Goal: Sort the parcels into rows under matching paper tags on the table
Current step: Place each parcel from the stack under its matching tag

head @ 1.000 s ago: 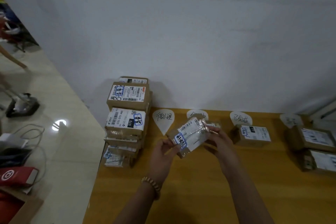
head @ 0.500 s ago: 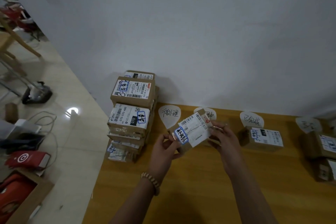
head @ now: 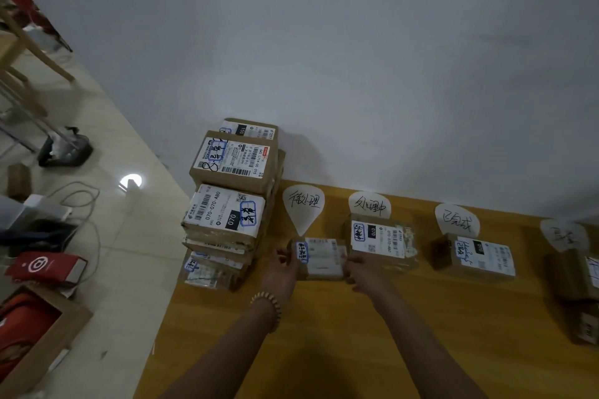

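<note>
Where yellow table [head: 470, 317] abuts grey wall [head: 324, 58], pale floor tiles [head: 129, 269] lie left

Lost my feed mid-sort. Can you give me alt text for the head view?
The left hand and right hand hold a small parcel by its ends on the wooden table, just below the leftmost paper tag. A parcel stack stands to its left.

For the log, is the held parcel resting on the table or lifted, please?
Apparently on the table: the parcel lies flat below the leftmost tag, left hand and right hand gripping its ends.
</note>
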